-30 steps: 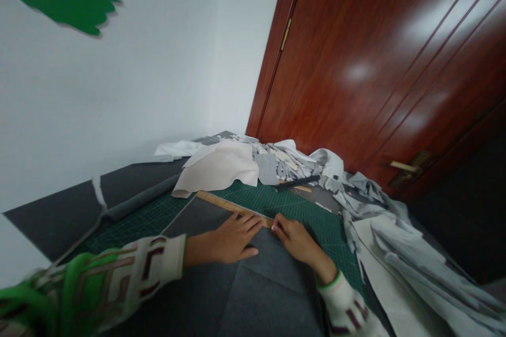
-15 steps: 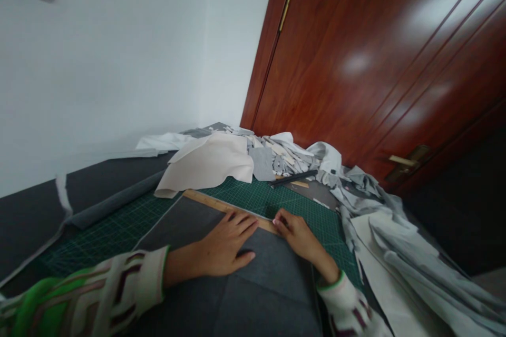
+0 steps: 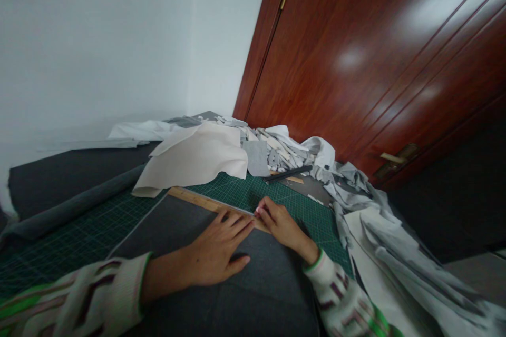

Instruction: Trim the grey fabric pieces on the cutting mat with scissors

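A wooden ruler (image 3: 197, 200) lies across the far edge of a dark grey sheet of fabric (image 3: 237, 300). My left hand (image 3: 215, 247) is flat, its fingertips on the ruler and its thumb out over the fabric. At the ruler's right part, my right hand (image 3: 279, 221) is closed in a pinch along the far edge. Whatever sits between those fingertips is too small to make out. Beneath the fabric is a green cutting mat (image 3: 316, 221) with a printed grid.
A beige sheet (image 3: 193, 155) lies beyond the ruler. Scraps (image 3: 284, 150) are heaped by the wooden door (image 3: 336, 63), with a black strip (image 3: 288, 174) before them. Grey and white cloth (image 3: 403, 253) lies at the right, a rolled grey piece (image 3: 79, 197) at the left.
My right hand has slid left along the ruler's far edge, closer to my left hand. My left hand stays pressed on the ruler. The camera view has shifted slightly.
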A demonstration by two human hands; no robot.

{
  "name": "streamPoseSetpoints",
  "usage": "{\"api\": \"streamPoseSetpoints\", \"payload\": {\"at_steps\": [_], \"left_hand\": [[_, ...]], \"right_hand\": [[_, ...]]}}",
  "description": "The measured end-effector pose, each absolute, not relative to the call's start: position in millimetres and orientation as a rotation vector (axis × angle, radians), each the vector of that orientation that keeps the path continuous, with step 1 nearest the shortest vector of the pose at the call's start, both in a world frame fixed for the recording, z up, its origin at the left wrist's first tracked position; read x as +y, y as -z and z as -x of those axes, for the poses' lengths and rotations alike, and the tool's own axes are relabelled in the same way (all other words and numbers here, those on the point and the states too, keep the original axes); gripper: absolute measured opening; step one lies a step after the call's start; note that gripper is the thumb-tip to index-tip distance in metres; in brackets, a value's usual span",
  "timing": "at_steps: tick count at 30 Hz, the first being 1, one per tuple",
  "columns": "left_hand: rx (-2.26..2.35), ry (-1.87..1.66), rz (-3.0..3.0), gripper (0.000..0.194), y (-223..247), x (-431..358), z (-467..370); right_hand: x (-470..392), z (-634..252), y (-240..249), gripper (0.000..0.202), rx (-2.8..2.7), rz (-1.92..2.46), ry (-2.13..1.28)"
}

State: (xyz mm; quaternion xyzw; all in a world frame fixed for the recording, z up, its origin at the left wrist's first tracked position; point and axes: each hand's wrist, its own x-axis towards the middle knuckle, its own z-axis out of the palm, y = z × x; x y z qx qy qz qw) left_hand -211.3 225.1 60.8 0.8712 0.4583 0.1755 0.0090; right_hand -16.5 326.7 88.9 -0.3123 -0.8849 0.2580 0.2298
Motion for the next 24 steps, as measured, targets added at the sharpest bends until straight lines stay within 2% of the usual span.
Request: {"api": "streamPoseSetpoints", "payload": {"at_steps": [9,24], "left_hand": [[1.411,-0.504,-2.740,0.065,-61.5,225.6,212.6],[1.414,-0.439,-2.711,0.067,-61.2,226.0,211.0]], "right_hand": [[324.5,7.2,-87.8,0.016,-2.346,0.920,-0.782],[323.8,20.3,-81.9,0.017,-2.666,0.795,-0.248]]}}
